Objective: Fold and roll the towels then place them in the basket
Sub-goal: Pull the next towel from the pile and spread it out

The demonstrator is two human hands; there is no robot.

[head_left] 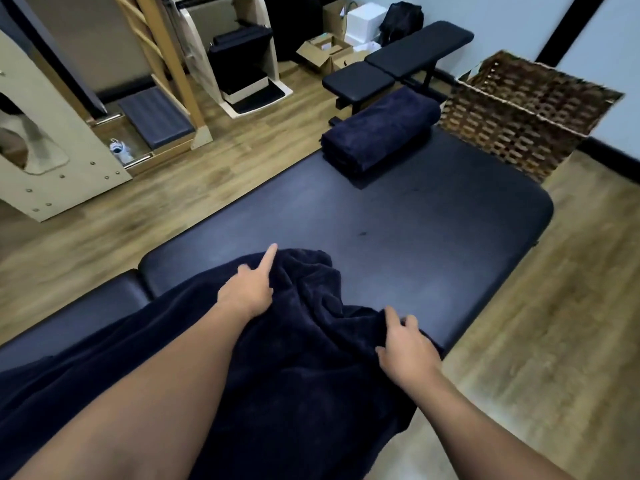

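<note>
Dark navy towel point(304, 341) lies loose and rumpled across the near end of the padded dark tabletop point(433, 220), lower centre of frame, part of it hanging off the near edge at the bottom. Left hand point(251, 289) sits on the towel's far bunched edge, centre frame: index finger straight and pointing toward the upper right, other fingers curled into the cloth, gripping a fold. Right hand point(405, 348) at lower right of centre, on the towel's right edge near the tabletop's side; fingers bent down into the fabric, thumb out to the left, pinching the edge. A second navy towel point(379, 129), already folded and rolled, rests at the far end of the tabletop, upper centre-right. Wicker basket point(526, 112) stands on the wood floor point(554, 341) just beyond the tabletop's far right corner, upper right of frame; its inside cannot be made out. Black workout bench point(398, 64) behind the rolled towel, cardboard boxes point(323, 51) at top centre.
</note>
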